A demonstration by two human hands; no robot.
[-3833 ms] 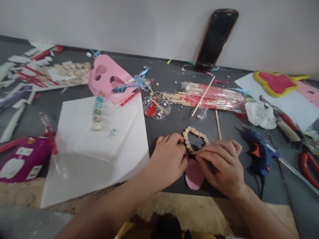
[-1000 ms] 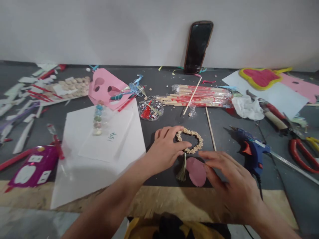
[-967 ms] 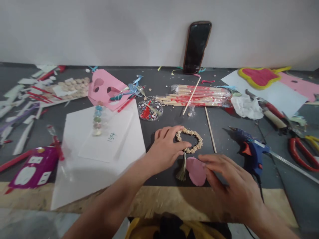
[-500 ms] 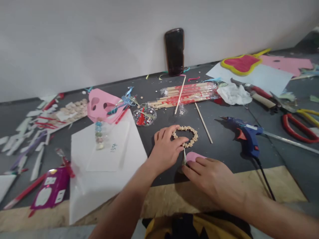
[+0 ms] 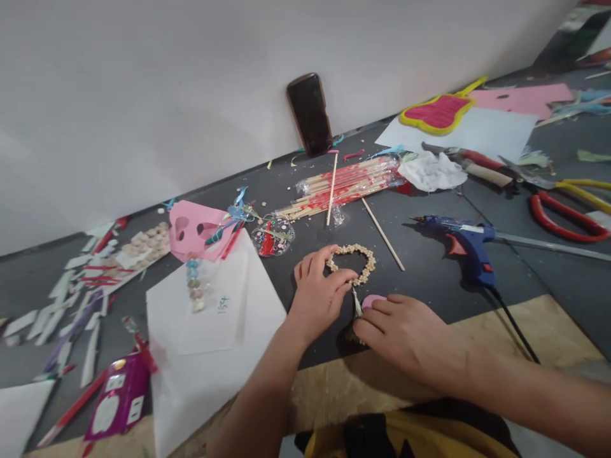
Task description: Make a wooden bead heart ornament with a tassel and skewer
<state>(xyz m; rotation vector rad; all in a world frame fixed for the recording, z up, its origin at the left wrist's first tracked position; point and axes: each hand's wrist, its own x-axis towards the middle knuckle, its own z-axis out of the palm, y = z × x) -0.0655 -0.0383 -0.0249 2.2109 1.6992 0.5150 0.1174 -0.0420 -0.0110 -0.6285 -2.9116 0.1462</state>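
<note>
My left hand grips a ring of small pale beads, a bracelet, between thumb and fingers at its left and near side. A pale tassel hangs from the bracelet's near edge toward me. My right hand rests low on the table with its fingers curled beside the tassel's lower end. A rounded pink piece pokes out beyond those fingers, mostly covered by them. What the right fingertips pinch is hidden.
A blue glue gun lies to the right, near red-handled scissors. Wrapped wooden sticks and a leaning phone are behind. Left are white paper, a pink mask and a purple packet.
The camera view has tilted and shifted. My left hand still grips the bracelet; my right hand now covers more of the pink piece, and more of the tassel shows.
</note>
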